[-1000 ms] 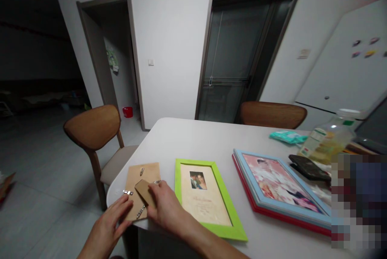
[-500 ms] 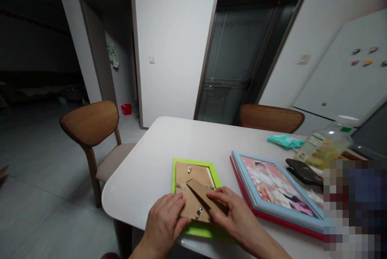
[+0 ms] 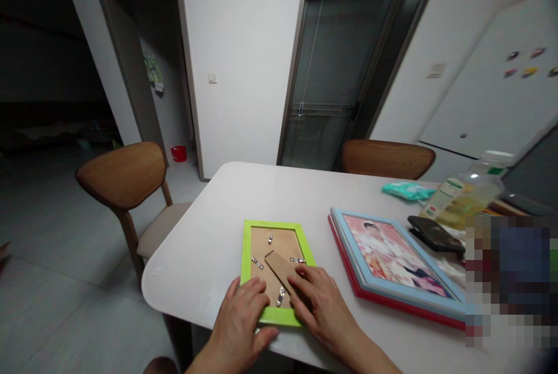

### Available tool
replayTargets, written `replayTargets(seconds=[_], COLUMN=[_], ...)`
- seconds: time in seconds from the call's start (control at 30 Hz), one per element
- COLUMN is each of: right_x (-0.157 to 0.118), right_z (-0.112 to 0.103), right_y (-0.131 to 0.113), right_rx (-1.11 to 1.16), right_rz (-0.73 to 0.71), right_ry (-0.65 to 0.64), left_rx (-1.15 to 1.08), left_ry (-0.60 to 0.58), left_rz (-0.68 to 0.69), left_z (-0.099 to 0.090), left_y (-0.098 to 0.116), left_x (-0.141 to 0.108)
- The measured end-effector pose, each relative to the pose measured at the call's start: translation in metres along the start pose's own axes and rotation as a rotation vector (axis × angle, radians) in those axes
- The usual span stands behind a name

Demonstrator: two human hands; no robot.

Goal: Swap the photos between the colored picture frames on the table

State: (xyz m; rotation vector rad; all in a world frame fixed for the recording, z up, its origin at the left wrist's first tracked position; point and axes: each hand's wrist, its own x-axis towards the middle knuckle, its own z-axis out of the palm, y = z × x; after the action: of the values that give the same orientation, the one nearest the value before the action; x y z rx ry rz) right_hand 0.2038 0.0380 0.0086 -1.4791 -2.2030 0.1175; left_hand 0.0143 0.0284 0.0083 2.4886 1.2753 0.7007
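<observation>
A lime-green picture frame [image 3: 249, 246] lies face down at the table's near edge. Its brown backing board [image 3: 279, 235] sits inside the border, with small metal turn clips [image 3: 281, 296] on it and a brown easel stand [image 3: 279, 265] running diagonally across. My left hand [image 3: 244, 313] rests on the frame's lower left corner, fingers laid over border and board, thumb apart by the near edge. With fingers on one side and thumb on the other, my right hand [image 3: 320, 298] grips the lower part of the stand, hiding the frame's lower right corner.
Right of my hands, blue and red picture frames [image 3: 370, 278] are stacked, a picture facing up. Beyond them are a black phone-like object [image 3: 436, 234], a clear bottle [image 3: 466, 193] and a teal packet [image 3: 407, 190]. Wooden chairs [image 3: 124, 173] stand left and behind the white table [image 3: 200, 234].
The backing board, earlier raised over the lower border, now lies down within the green frame. My left fingers have flattened onto the corner. My right hand stays at the stand.
</observation>
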Motion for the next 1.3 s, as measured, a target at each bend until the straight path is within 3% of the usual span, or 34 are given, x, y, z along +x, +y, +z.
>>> replayTargets(seconds=[0.17, 0.47, 0.53, 0.63, 0.73, 1.0, 1.13, 1.3], right_x=[0.001, -0.004, 0.0, 0.012, 0.024, 0.025, 0.029, 0.049], right_z=[-0.011, -0.017, -0.015, -0.01, -0.008, -0.008, -0.007, 0.005], right_y=[-0.013, -0.013, -0.004, 0.011, 0.021, 0.022, 0.01, -0.021], right_rx=[0.017, 0.046, 0.041, -0.037, -0.135, -0.178, -0.156, -0.074], right_rz=[-0.181, -0.228, -0.182, 0.002, 0.127, 0.109, 0.078, -0.071], right_ry=[-0.126, -0.201, -0.135, -0.017, -0.017, -0.053, -0.046, -0.124], left_rx=[0.024, 0.038, 0.036, 0.047, 0.054, 0.017, 0.022, 0.03], left_ry=[-0.02, -0.007, 0.001, -0.024, -0.058, -0.028, -0.025, -0.015], left_rz=[-0.006, 0.004, 0.001, -0.02, -0.035, -0.015, 0.001, 0.008], left_z=[0.0, 0.001, 0.002, 0.0, -0.002, 0.0, 0.001, 0.001], left_y=[-0.001, -0.003, -0.003, -0.002, 0.0, -0.003, -0.004, -0.006], left_x=[0.001, 0.001, 0.0, 0.0, 0.002, 0.001, 0.0, -0.001])
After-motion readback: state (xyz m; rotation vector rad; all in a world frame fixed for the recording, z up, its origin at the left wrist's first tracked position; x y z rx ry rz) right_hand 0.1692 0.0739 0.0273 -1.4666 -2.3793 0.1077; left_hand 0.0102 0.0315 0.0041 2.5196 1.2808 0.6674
